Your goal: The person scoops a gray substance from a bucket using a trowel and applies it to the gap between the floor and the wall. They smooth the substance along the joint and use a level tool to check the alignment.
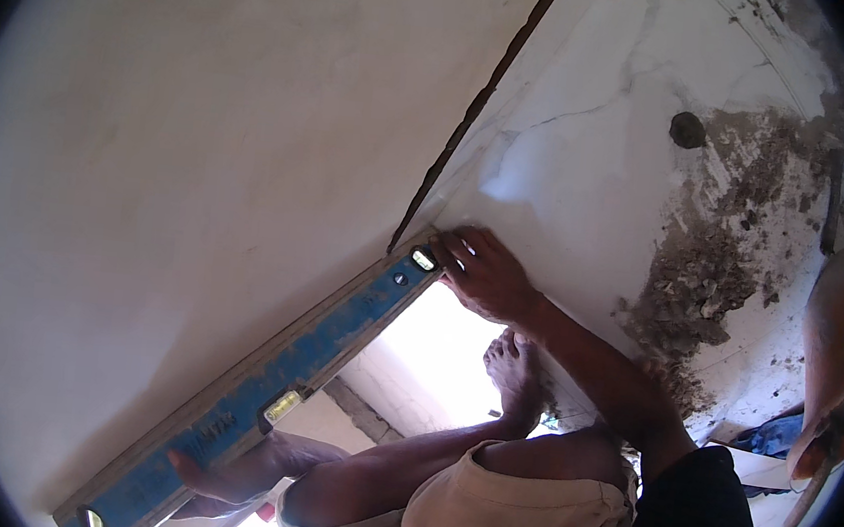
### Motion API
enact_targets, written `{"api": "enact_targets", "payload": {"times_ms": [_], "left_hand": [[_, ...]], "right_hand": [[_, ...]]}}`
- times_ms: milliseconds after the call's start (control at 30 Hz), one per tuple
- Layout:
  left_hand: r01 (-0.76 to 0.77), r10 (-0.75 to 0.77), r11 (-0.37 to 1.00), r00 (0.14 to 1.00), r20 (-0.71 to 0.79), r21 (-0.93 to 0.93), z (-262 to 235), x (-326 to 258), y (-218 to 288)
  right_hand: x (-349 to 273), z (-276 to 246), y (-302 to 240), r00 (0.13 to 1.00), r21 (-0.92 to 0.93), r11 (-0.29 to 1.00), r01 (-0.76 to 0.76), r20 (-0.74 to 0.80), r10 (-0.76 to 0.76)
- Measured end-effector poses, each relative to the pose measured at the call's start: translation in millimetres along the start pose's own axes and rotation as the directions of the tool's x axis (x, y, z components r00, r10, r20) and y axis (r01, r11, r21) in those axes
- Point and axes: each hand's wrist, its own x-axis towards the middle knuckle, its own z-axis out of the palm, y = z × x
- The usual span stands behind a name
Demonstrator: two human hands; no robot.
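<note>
A long, straight, blue box-shaped spirit level (336, 326), scuffed and smeared with pale dust, slants upward from the left hand (248, 471), whose thumb crosses its face, to the right hand (489, 277) at its upper end. One clear vial (423, 259) sits beside the right hand, another between both hands, a third beyond the left.

The floor (591, 168) is white, with thin gray lines in it. A big patch of crumbly brown dirt (707, 273) lies on it — thick in places, with little bits scattered around. By the patch is a dark round spot (687, 129) — a lump or a hole, I can't tell. A thin dark stick (832, 199) lies farther right.
</note>
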Motion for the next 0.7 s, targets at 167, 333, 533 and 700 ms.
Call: {"api": "enact_targets", "payload": {"times_ms": [167, 333, 533, 700], "left_hand": [[-0.014, 0.014, 1.000, 1.000, -0.013, -0.013, 3.6, -6.6, 9.1], [-0.204, 0.202, 0.974, 0.979, 0.023, 0.097, 17.4, -14.0, 19.3], [-0.638, 0.610, 0.700, 0.768, 0.196, 0.322, 51.9, -13.8, 45.1], [-0.459, 0.460, 0.888, 0.888, -0.028, 0.033, 106.5, -19.5, 74.9]], "right_hand": [[-2.2, 5.1, -1.7, 1.000, -0.003, 1.000, -0.008, -0.018, 0.008], [1.1, -21.2, -3.2, 0.996, -0.042, 0.999, -0.021, -0.091, 0.017], [12.2, -84.4, 28.6, 0.947, -0.143, 0.978, -0.149, -0.307, 0.100], [43.0, -149.3, 52.7, 0.866, -0.165, 0.949, -0.269, -0.473, 0.163]]}}
